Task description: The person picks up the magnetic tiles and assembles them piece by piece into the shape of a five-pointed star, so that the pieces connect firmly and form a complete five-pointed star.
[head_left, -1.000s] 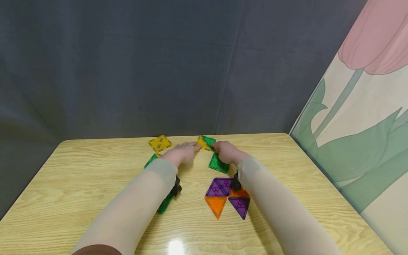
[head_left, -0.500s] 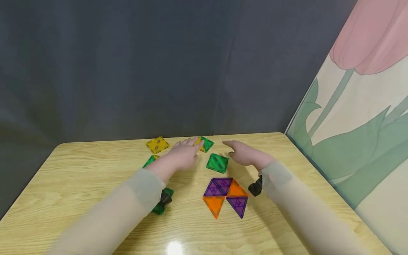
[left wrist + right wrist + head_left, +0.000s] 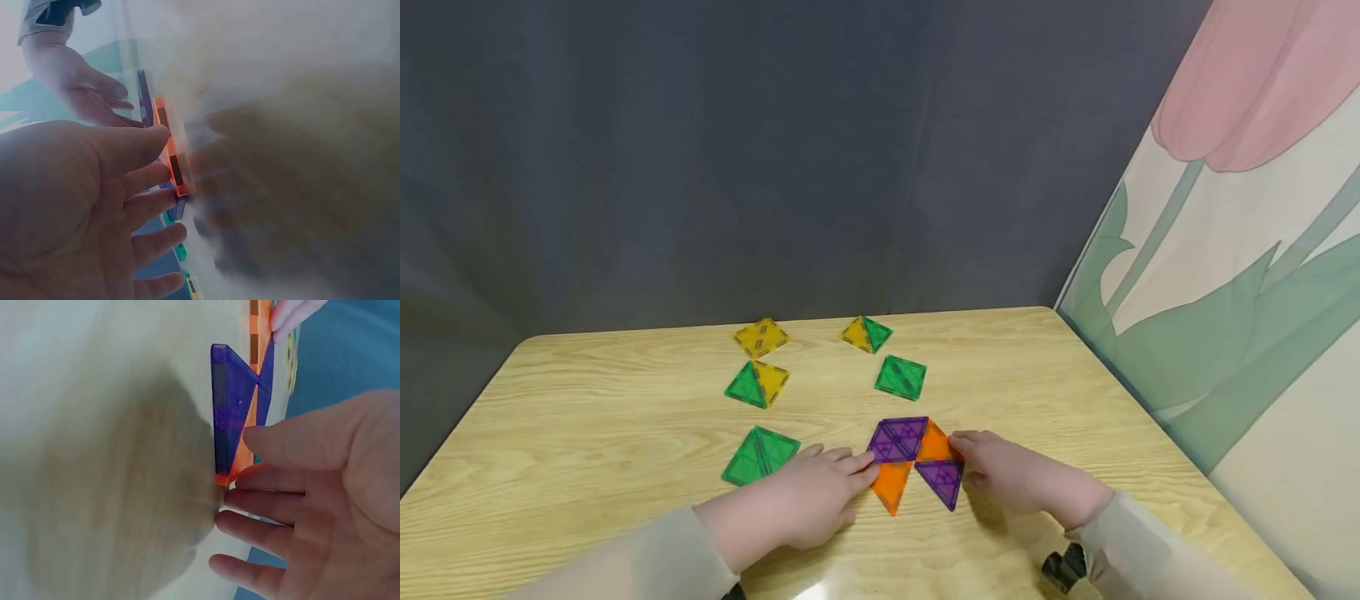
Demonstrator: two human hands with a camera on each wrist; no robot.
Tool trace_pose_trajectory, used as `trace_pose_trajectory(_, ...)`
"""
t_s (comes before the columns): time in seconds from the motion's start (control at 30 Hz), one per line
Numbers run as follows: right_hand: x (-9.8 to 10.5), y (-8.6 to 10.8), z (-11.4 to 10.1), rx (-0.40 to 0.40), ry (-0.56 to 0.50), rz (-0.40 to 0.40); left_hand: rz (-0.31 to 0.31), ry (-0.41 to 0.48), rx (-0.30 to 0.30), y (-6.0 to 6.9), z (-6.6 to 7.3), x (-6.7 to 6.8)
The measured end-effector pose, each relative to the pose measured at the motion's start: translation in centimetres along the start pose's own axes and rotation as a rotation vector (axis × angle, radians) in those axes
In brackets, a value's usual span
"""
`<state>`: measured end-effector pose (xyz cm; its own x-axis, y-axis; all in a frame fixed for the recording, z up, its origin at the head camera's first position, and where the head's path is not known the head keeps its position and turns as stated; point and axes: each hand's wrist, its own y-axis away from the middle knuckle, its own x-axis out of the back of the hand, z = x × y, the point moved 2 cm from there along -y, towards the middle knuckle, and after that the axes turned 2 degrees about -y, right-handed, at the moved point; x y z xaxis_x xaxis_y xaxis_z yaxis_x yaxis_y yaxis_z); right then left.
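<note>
Flat on the wooden table lies a cluster of translucent triangle tiles: purple ones at the upper left, an orange one at the upper right, another orange triangle at the lower left and a purple triangle at the lower right. With extended fingers my left hand touches the cluster's left side, by the lower orange tile. My right hand rests its fingertips at the right side, near the upper orange tile and the purple triangle. Neither hand has its fingers curled round a tile.
Behind the cluster lie a green tile pair and a yellow-green pair. To the left are a green pair, a green-yellow pair and a yellow pair. A dark curtain hangs beyond the table.
Both hands have left the yellow-green pair at the back and come nearer, to either side of the purple and orange cluster. The tiles on the left are uncovered now.
</note>
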<state>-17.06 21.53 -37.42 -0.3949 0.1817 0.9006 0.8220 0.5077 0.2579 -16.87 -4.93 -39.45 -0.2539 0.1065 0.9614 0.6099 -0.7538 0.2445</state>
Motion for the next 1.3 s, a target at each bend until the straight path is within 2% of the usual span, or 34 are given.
trace_pose_trajectory(0.13,-1.3,0.7,-2.0,0.035,-0.003,0.032,0.035,0.037,-0.029,3.2,-0.1,-1.2)
trace_pose_trajectory(0.27,-2.2,1.5,-3.4,0.074,-0.002,0.028,0.119,0.06,-0.071,6.0,-0.2,-2.7)
trace_pose_trajectory(0.37,-2.4,2.4,-3.7,0.048,-0.087,0.017,0.181,0.158,-0.063,7.5,-0.6,-3.5)
trace_pose_trajectory(0.4,-2.3,2.7,-3.6,0.032,-0.155,0.021,0.183,0.253,-0.041,7.9,-0.7,-3.7)
trace_pose_trajectory(0.43,-2.2,2.9,-3.3,0.018,-0.24,0.026,0.185,0.385,-0.019,8.2,-0.9,-3.8)
trace_pose_trajectory(0.5,-1.9,3.4,-2.7,-0.026,-0.458,0.035,0.184,0.745,0.022,8.7,-1.2,-3.8)
trace_pose_trajectory(0.57,-1.6,3.7,-2.0,-0.065,-0.716,0.037,0.17,1.159,0.079,8.7,-1.5,-3.6)
trace_pose_trajectory(0.6,-1.6,3.7,-1.6,-0.077,-0.84,0.025,0.166,1.34,0.106,8.7,-1.6,-3.4)
trace_pose_trajectory(0.63,-1.6,3.8,-1.4,-0.091,-0.949,0.011,0.163,1.484,0.121,8.6,-1.6,-3.3)
trace_pose_trajectory(0.67,-1.6,3.9,-1.2,-0.103,-1.047,-0.004,0.156,1.59,0.139,8.4,-1.6,-3.2)
trace_pose_trajectory(0.73,-1.7,3.9,-1.0,-0.105,-1.2,-0.028,0.156,1.716,0.18,8.3,-1.6,-2.9)
trace_pose_trajectory(0.83,-2.0,3.8,-1.0,-0.089,-1.33,-0.058,0.178,1.779,0.201,8.2,-1.4,-2.8)
trace_pose_trajectory(0.93,-2.4,3.8,-1.2,-0.088,-1.393,-0.078,0.204,1.799,0.219,8.2,-1.2,-2.8)
trace_pose_trajectory(1.1,-2.8,3.8,-1.5,-0.08,-1.42,-0.069,0.236,1.801,0.256,8.5,-1.1,-3.0)
trace_pose_trajectory(1.3,-3.2,4.1,-1.4,-0.091,-1.442,-0.07,0.243,1.784,0.289,8.9,-1.2,-3.1)
